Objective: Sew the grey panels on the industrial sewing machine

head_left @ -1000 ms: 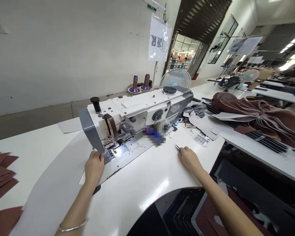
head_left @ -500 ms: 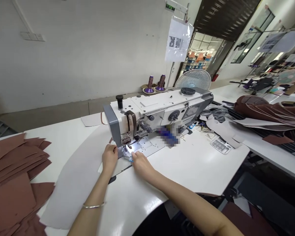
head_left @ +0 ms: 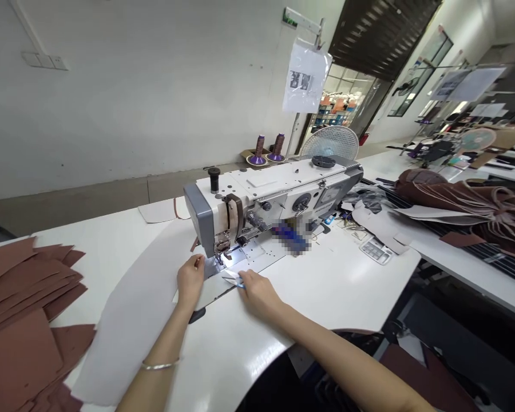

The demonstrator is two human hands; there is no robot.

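Observation:
My right hand (head_left: pixel 260 294) grips small blue-handled scissors (head_left: pixel 232 280) just in front of the sewing machine's needle area. Their blades point left and look apart. My left hand (head_left: pixel 190 280) is pinched at the left side of the lit presser foot (head_left: pixel 221 258); whatever lies between its fingertips is too small to make out. Above both hands is the grey end of the white sewing machine (head_left: pixel 278 183). A large pale curved sheet (head_left: pixel 133 297) lies on the table beside my left hand and forearm.
Stacked brown pieces (head_left: pixel 21 337) cover the table's left side. Two brown thread spools (head_left: pixel 260 150) stand behind the machine, near a fan (head_left: pixel 331 143). A divided plastic tray (head_left: pixel 375 252) and pale scraps lie right. Brown bundled pieces (head_left: pixel 467 200) rest farther right.
My right hand has drawn back slightly to the right, away from the needle, so the scissors' blades now show clearly. My left hand stays by the presser foot. The view has shifted slightly.

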